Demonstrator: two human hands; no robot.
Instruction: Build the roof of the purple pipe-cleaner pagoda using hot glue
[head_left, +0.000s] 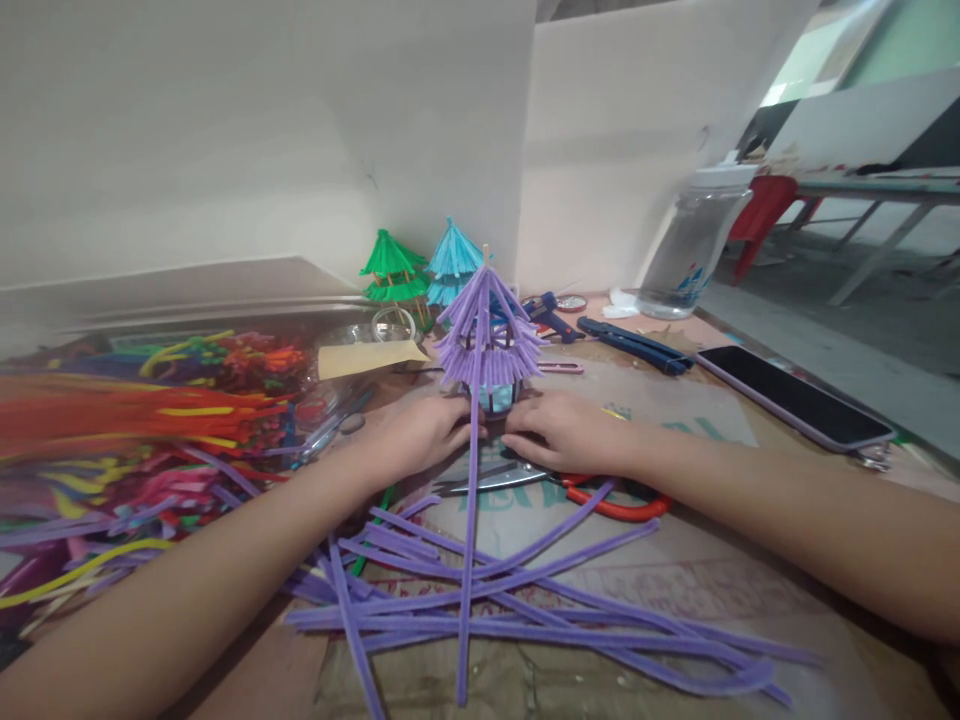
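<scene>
Upright in the middle stands a small purple pipe-cleaner pagoda [491,365], with two tiers of roof and a thin stick poking from its top. My left hand [427,432] and my right hand [561,428] close around its base from either side, fingers curled in; the fingertips are partly hidden. One long purple pipe cleaner [471,540] hangs from the roof down toward me. Loose purple pipe cleaners [570,635] lie crossed in front. Red-handled scissors [619,503] rest just below my hands, the blades pointing left.
Green [394,265] and blue [450,260] pagodas stand behind. Bundles of coloured pipe cleaners [150,410] fill the left. A glue gun [551,315], a utility knife [637,343], a phone [795,395] and a water bottle [694,240] sit at the right. A white wall rises behind.
</scene>
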